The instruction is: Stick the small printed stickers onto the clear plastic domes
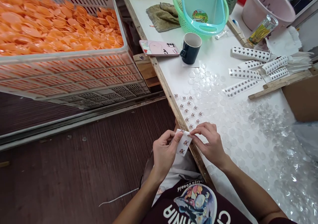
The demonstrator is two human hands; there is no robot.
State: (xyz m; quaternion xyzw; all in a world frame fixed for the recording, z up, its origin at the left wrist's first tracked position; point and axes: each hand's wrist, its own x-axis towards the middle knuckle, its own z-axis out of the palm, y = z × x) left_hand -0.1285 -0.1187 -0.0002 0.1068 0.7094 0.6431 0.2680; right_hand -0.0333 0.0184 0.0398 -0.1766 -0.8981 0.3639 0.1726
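My left hand (166,151) is closed on a small white sticker sheet (183,148) printed with little animal faces, held over the table's wooden edge. The thumb and fingers of my right hand (208,143) pinch at the sheet's upper right corner, on a face sticker (189,136). Just beyond my hands lie several clear discs with face stickers (193,115) on them. Farther up the table are plain clear discs (198,81), spread flat. A large heap of clear discs (278,141) covers the right side.
An orange-filled white crate (124,52) stands at the left. Along the table are a pink phone (160,48), a dark mug (190,48), a brown cloth (164,17), a green basket (177,9), sticker strips (244,74), a glass (263,29) and a pink tub (263,10).
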